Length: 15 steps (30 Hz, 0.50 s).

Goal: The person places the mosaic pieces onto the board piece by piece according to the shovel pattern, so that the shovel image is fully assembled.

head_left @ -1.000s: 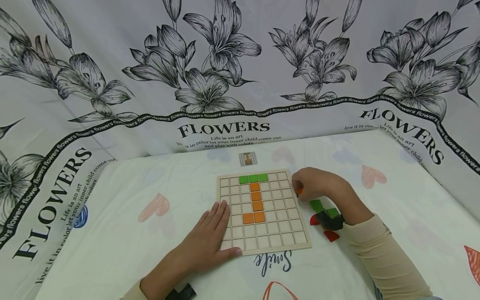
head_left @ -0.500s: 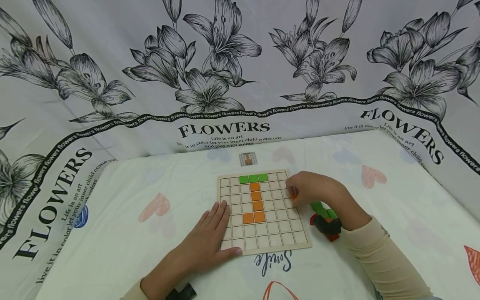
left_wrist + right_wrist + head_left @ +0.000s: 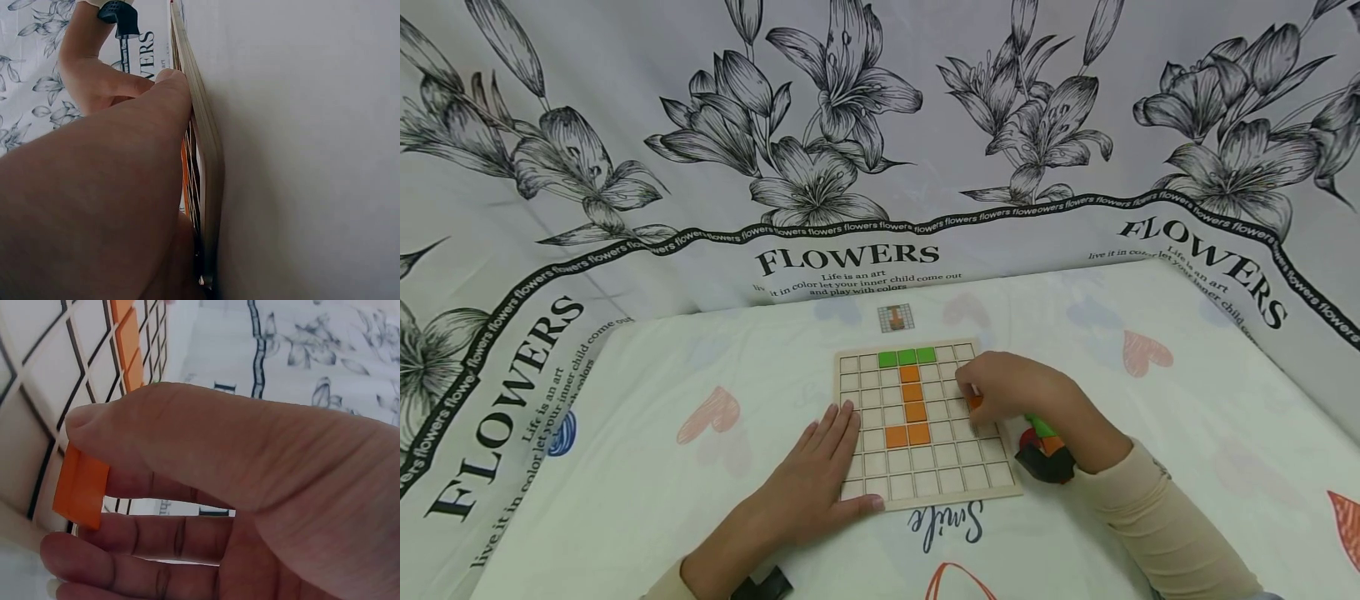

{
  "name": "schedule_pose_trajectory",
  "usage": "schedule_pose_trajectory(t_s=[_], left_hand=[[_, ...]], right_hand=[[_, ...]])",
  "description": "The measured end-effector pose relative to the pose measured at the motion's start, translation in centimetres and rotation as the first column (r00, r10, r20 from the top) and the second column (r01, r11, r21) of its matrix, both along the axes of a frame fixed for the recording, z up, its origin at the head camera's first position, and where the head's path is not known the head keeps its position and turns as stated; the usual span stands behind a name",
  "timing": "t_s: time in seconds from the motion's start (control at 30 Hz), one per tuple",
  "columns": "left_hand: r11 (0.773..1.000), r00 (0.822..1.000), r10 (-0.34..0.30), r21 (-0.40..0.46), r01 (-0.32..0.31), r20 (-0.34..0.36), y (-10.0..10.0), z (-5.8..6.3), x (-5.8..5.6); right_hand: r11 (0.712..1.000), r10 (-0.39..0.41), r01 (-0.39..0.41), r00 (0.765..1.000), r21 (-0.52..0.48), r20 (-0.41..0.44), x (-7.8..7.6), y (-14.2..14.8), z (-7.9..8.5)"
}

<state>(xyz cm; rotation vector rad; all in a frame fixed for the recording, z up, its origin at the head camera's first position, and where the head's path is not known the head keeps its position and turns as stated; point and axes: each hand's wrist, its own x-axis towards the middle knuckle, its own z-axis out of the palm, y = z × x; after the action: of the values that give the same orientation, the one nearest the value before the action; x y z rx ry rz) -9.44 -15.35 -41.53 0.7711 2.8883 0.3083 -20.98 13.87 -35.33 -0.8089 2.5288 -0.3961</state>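
Note:
A square wooden grid board (image 3: 951, 492) lies on the cloth, with three green tiles (image 3: 907, 357) in its far row and several orange tiles (image 3: 915, 412) forming a column that bends left at its near end. My left hand (image 3: 808, 479) rests flat along the board's left edge, fingers straight and thumb at the near edge. Over the right side of the board, my right hand (image 3: 1018, 387) pinches an orange block (image 3: 82, 487) between thumb and fingers. The right wrist view has that block close over the grid cells.
Loose green, red and orange pieces (image 3: 1043, 429) lie right of the board, partly hidden by the black wrist camera (image 3: 1045, 462). A small picture card (image 3: 896, 317) lies beyond the far edge. Behind everything hangs a flower-printed cloth (image 3: 850, 125).
My right hand has moved left from beside the board to over its right columns, carrying the orange block. The left hand has stayed where it was.

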Motion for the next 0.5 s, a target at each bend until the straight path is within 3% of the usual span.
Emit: schedule_pose_trajectory(t_s=[0.5], left_hand=[[1.0, 1.0, 0.006, -0.008, -0.006, 0.002, 0.0, -0.1, 0.0]], right_hand=[[0.995, 0.097, -0.098, 0.992, -0.005, -0.086, 1.2, -2.1, -0.8]])
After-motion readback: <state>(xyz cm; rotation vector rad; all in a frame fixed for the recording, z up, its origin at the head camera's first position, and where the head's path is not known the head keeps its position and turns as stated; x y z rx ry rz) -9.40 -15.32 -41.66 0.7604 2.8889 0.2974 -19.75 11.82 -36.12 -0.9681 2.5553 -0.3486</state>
